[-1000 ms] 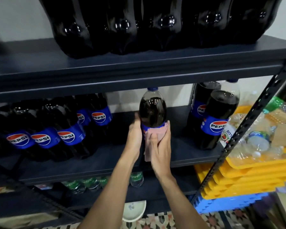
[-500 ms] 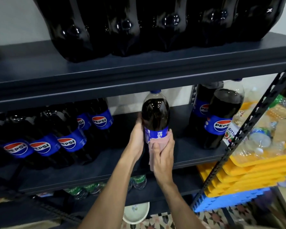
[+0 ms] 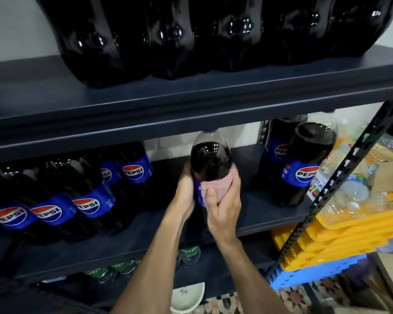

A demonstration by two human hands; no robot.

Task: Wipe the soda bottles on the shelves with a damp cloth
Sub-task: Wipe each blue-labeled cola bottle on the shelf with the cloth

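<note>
A big dark shelf rack (image 3: 191, 103) filled most of the wall in front of me. On its top board stood a row of very large bottles (image 3: 213, 30), black and shiny, with only their fat bottoms showing. On the middle board (image 3: 259, 200), to the left, a row of Pepsi bottles (image 3: 86, 200) stood close together, each with a blue label and a red, white and blue badge. To the right stood two more Pepsi bottles (image 3: 304, 164), one just behind the other. Past the rack's post (image 3: 340, 177) lay a stack of yellow trays (image 3: 349, 234) on a blue crate (image 3: 315, 273).

The soda bottle (image 3: 210, 162) being wiped was in the gap on the middle board, between the left row and the right pair, apart from both. It stood upright. It was full of dark brown drink up to a clear neck, with a blue cap just under the top board. A bit of its blue label showed beside the cloth. I could not tell if its bottom sat on the board, as the arms hid it.

The left hand (image 3: 185, 189) gripped the bottle's left side, fingers curled round the back. The right hand (image 3: 225, 205) held a small pink cloth (image 3: 216, 185) flat against the front of the bottle, over the label, with the thumb on top and the fingers wrapped round the right side.
</note>
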